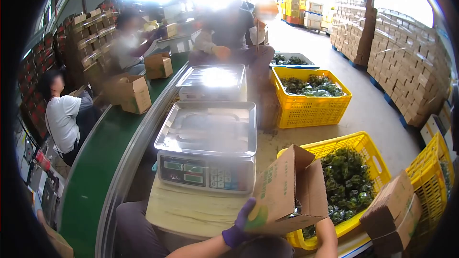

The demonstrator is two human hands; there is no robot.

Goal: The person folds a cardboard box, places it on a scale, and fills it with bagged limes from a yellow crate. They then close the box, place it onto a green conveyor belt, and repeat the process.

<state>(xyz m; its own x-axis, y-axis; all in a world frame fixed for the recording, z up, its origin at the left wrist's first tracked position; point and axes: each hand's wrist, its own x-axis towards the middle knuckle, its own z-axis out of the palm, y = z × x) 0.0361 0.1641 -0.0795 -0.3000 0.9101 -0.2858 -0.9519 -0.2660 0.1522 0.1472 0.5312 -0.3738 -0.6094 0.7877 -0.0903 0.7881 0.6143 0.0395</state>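
Note:
My left hand (239, 224), in a purple glove, presses against the lower left side of an open cardboard box (277, 186). The box is tilted, its flaps spread, and a little of its shiny contents shows inside. My right forearm reaches up behind the box's lower right corner; the hand itself is hidden by the box. Beyond the box stands a yellow crate (375, 162) of dark green wrapped items. To the left, a scale (205, 131) with a bare metal tray rests on a pale table (191, 210).
A green conveyor (103, 162) on the left carries open boxes (136, 94). Another scale (213, 79) and yellow crate (311, 110) stand ahead. Several people work beyond and at left. Boxes (389, 210) lean at right beside another crate (425, 177); stacked cartons (406, 67) stand farther back.

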